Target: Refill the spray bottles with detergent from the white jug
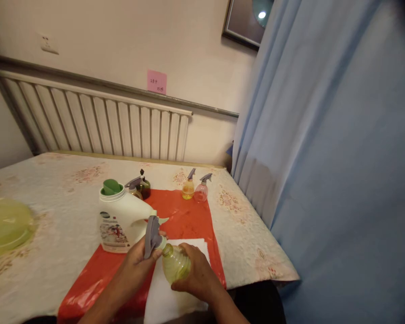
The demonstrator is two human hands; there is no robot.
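Item: small spray bottle (174, 262), ribbed translucent yellow-green plastic, bulbous body, lying tilted at lower centre of the frame over a white sheet (162, 297) on a glossy red mat (185, 216). Right hand (197, 272) wrapped closely round the body. Left hand (138, 263) pinched shut on the grey trigger head (151, 236). Behind, left of centre: white jug (121, 225), smooth plastic, green cap.

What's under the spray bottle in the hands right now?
A white paper sheet lies under the yellow spray bottle, on the red plastic mat. The right hand and left hand cover part of the sheet.
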